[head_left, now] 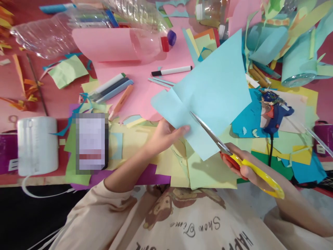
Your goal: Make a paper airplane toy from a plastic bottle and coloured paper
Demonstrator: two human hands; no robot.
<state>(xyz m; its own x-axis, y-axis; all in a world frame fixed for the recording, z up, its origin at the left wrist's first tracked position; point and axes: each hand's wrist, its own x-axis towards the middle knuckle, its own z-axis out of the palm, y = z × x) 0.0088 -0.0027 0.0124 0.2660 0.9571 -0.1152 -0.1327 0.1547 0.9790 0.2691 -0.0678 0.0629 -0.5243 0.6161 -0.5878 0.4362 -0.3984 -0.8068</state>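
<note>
Scissors [237, 159], metal-bladed, yellow-and-red-handled, gripped in the right hand [252, 173], point forward-left across pale blue sheet paper [215, 90]; left hand [168, 136]'s pinching that, way nearer their pointy end.

Light-blue paper [218, 83], yellow-and-red scissors [231, 152]
Pink sheet [143, 93], orange marker [122, 100], red cap [164, 44], purple cap [171, 37]; cream shirt [192, 211] patterned with brown figures [162, 208] and dark lettering [208, 225].

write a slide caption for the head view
Left hand pinching a light blue sheet, right hand holding scissors over it, amid markers, plastic bottles and paper scraps.
</note>
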